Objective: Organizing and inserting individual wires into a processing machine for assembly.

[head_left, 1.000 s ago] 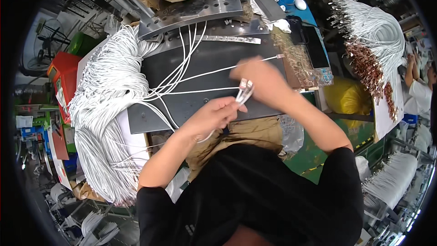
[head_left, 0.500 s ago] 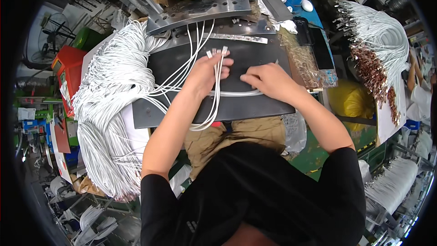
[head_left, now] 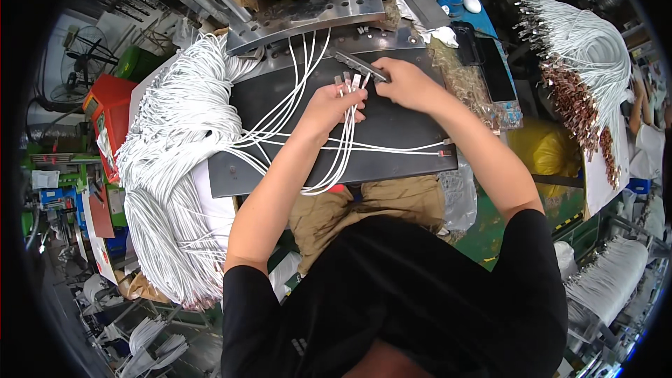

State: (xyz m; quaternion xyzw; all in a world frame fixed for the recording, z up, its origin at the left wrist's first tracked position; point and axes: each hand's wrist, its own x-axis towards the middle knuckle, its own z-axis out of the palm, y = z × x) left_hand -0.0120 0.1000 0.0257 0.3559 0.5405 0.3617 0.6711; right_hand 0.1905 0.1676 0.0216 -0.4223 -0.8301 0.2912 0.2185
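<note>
The left edge of the table (head_left: 392,136) is closed off by a thick bundle of white cables (head_left: 171,168), from which strands are spread over the left part of the dark surface. The far edge is blocked by a metal plate (head_left: 308,10) with posts. A bare strip is left along the near edge toward the right corner, crossed only by two thin cables (head_left: 392,148). The middle is occupied by the left hand (head_left: 329,106) and the right hand (head_left: 406,84). The right edge is bordered by a clear plastic bag (head_left: 483,94).
</note>
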